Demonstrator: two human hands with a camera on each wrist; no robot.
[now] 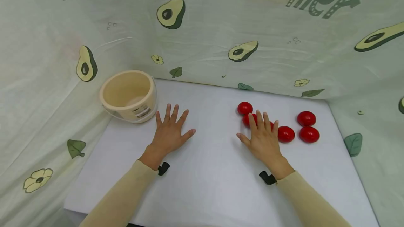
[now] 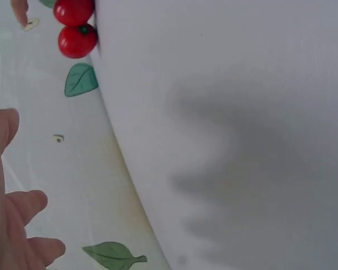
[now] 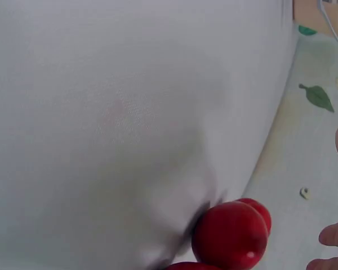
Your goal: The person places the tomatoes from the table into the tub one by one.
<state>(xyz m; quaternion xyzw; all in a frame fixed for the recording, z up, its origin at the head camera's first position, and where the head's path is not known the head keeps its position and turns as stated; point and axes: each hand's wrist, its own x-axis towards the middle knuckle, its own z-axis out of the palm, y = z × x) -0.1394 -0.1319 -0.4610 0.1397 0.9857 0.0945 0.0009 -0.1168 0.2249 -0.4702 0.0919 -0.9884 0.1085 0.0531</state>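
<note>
Six red tomatoes [image 1: 285, 134] can be made out on the right-hand part of the white bench [image 1: 205, 185], one of them mostly covered by the right hand [image 1: 263, 141] in the head view; four run in a slanting row, with the other two together further right; a cream bucket [image 1: 130, 113] stands upright near the far left corner, its thin handle lowered round the near side; no tomato shows within its mouth, though the near wall may hide part of its floor; judging from this, the work looks barely begun, with every visible tomato out on the bench and none picked up; all the handling of them seems left to do.

The left hand [image 1: 167, 136] is held palm down just beside the bucket; its fingers are straight and fanned wide, the thumb well out, and they have hold of nothing; the soft shadow on the bench in the left wrist view suggests that this hand is raised above the surface; the right hand is spread just as widely, its extended fingers overlapping two of the tomatoes in the head view and gripping none; whether a fingertip brushes one cannot be told there, yet the right wrist view shows the visible fingers at its edge, seemingly apart from the nearest tomatoes.
</note>
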